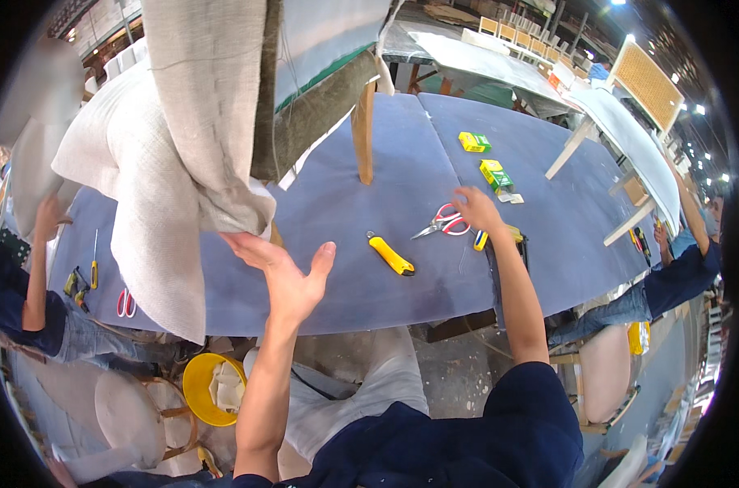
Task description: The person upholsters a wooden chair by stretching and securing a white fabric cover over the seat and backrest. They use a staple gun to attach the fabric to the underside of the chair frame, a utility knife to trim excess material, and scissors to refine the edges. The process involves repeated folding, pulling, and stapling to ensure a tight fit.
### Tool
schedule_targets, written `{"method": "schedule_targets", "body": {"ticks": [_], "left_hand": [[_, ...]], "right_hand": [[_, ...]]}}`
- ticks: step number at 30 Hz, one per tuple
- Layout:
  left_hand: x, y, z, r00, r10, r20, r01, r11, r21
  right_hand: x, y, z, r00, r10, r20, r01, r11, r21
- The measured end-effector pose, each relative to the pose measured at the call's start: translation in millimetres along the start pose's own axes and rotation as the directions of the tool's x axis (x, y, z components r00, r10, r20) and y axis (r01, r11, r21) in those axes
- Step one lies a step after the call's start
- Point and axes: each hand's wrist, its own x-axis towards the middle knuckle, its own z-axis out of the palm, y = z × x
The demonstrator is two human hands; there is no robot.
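Note:
My left hand [286, 272] is open, palm up, fingers spread, touching the lower edge of the beige fabric [182, 154] that hangs from an upturned chair frame [320, 106] on the blue table [402, 163]. My right hand [477, 209] reaches across the table and rests on the red-handled scissors [444, 222], fingers over the handles. A yellow utility knife [390, 254] lies between my hands. A wooden chair leg [364, 134] stands behind it.
Two yellow-green small boxes [473, 141] [494, 174] lie further back. A person at left holds fabric beside tools [93, 268] and scissors [125, 302]. Another person works at right on a white-legged chair [621, 138]. A yellow bucket [211, 389] sits below.

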Motion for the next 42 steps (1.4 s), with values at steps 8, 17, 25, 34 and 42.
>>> {"method": "schedule_targets", "body": {"ticks": [8,17,25,34,42], "left_hand": [[10,40,6,0.975,0.116,0.191,-0.087,0.984,-0.153],[-8,130,-78,0.903,0.218,0.371,-0.121,0.956,-0.267],[103,47,-134,0.856,0.506,0.103,-0.48,0.707,0.519],[93,34,-94,0.836,0.543,-0.078,-0.363,0.654,0.663],[95,27,-98,0.849,0.526,-0.053,-0.409,0.717,0.565]], "right_hand": [[-30,-32,71,0.953,-0.303,0.022,0.304,0.949,-0.082],[-83,-118,124,0.91,-0.362,0.2,0.359,0.932,0.056],[-92,-182,-61,0.978,-0.205,-0.024,0.139,0.564,0.814],[-111,-322,-185,0.549,-0.758,-0.353,0.779,0.617,-0.111],[-87,-354,-179,0.519,-0.827,-0.217,0.647,0.546,-0.532]]}}
